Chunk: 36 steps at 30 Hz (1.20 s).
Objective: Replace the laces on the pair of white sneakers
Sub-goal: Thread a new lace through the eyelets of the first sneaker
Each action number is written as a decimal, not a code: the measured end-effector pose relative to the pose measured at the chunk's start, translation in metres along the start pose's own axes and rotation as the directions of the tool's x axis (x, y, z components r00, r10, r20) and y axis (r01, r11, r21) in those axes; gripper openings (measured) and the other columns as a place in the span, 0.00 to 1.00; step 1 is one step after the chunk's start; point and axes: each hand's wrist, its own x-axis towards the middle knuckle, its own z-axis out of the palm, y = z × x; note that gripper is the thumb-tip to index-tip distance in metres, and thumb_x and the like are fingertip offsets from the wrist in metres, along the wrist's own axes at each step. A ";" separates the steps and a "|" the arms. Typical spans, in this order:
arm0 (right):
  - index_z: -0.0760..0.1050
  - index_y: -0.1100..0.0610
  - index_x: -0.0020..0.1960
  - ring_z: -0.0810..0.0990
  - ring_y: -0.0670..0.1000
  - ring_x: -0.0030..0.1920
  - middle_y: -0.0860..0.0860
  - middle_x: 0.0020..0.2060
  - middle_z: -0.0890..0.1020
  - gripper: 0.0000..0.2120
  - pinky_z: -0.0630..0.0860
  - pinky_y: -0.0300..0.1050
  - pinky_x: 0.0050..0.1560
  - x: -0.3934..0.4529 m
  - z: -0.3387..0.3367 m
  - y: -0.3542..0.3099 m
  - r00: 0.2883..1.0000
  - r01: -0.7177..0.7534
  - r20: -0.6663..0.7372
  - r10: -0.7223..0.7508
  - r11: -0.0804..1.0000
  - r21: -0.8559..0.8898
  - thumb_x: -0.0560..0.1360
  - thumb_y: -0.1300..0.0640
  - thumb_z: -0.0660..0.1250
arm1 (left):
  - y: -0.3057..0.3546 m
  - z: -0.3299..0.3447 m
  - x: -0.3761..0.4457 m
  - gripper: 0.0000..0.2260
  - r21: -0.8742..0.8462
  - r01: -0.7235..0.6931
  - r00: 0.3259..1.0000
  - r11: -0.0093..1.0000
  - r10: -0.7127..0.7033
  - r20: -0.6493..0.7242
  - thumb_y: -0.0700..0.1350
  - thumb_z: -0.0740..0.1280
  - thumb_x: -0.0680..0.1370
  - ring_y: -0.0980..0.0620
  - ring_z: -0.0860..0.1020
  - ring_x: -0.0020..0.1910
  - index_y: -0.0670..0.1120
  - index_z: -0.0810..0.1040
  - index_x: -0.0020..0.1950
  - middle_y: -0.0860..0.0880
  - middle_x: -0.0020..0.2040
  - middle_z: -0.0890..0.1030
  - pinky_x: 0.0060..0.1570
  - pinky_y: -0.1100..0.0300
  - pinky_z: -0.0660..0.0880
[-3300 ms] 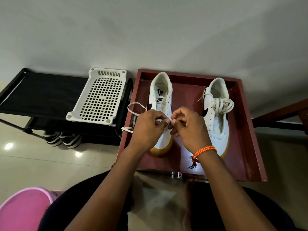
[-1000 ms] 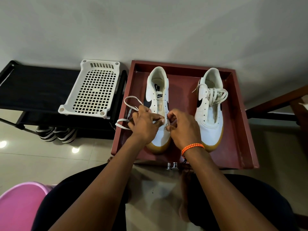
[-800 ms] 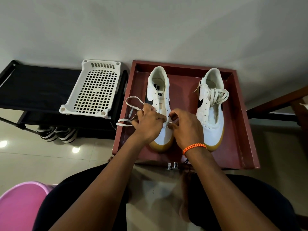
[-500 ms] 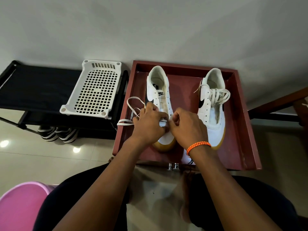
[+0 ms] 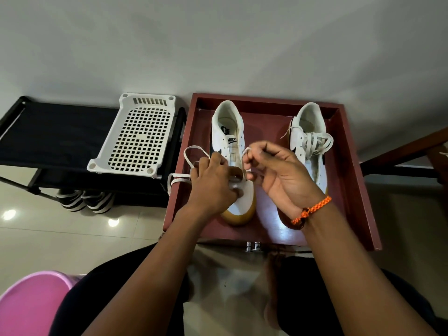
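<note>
Sneakers are seen side by side in a dark red tray (image 5: 349, 170): the left sneaker (image 5: 231, 141) is only being threaded at its lowest eyelets near the toe, while the right sneaker (image 5: 308, 132) carries loose lacing across its upper eyelets. To the left, a white perforated basket (image 5: 135, 139) is set on a black rack (image 5: 55, 137). The left hand (image 5: 213, 180) is pressed on the left sneaker's toe end, its fingers curled round the lace (image 5: 194, 151), whose slack is looped over the tray's left rim. The right hand (image 5: 281, 170), half a second ago held low against the eyelets, has been raised with the other lace end pinched. The lace is judged to be passing through, so the first row is nearly seated.
</note>
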 end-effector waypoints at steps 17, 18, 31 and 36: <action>0.76 0.49 0.50 0.78 0.49 0.40 0.46 0.38 0.79 0.08 0.75 0.47 0.40 0.006 -0.010 0.051 0.960 -0.107 -0.191 -0.206 0.363 -0.925 0.76 0.58 0.73 | 0.003 0.004 0.003 0.11 -0.084 0.034 0.999 0.996 -0.034 -0.001 0.55 0.71 0.80 0.43 0.66 0.65 0.57 0.84 0.61 0.53 0.58 0.63 0.68 0.39 0.64; 0.75 0.51 0.45 0.76 0.51 0.40 0.47 0.37 0.77 0.06 0.72 0.48 0.38 0.007 -0.009 0.054 0.953 -0.090 -0.167 -0.253 0.290 -0.953 0.78 0.57 0.72 | 0.002 0.005 0.003 0.10 -0.090 0.029 1.000 0.996 -0.030 -0.010 0.55 0.70 0.81 0.44 0.67 0.65 0.56 0.85 0.61 0.54 0.58 0.64 0.68 0.39 0.64; 0.87 0.59 0.50 0.79 0.47 0.37 0.53 0.40 0.82 0.09 0.78 0.38 0.42 0.002 0.001 -0.012 0.973 0.211 -0.139 -0.185 0.956 0.202 0.80 0.64 0.66 | -0.001 -0.002 0.002 0.19 0.032 -0.019 1.000 0.999 0.018 0.023 0.60 0.78 0.74 0.46 0.65 0.68 0.62 0.82 0.65 0.54 0.65 0.67 0.70 0.40 0.62; 0.81 0.55 0.58 0.80 0.47 0.36 0.50 0.39 0.80 0.06 0.80 0.46 0.39 0.011 -0.011 0.001 0.838 0.123 -0.501 -0.218 0.969 -0.217 0.83 0.62 0.68 | -0.004 -0.005 0.000 0.20 0.012 -0.048 0.998 0.999 0.048 -0.046 0.61 0.79 0.71 0.49 0.70 0.65 0.64 0.80 0.60 0.59 0.58 0.71 0.68 0.39 0.62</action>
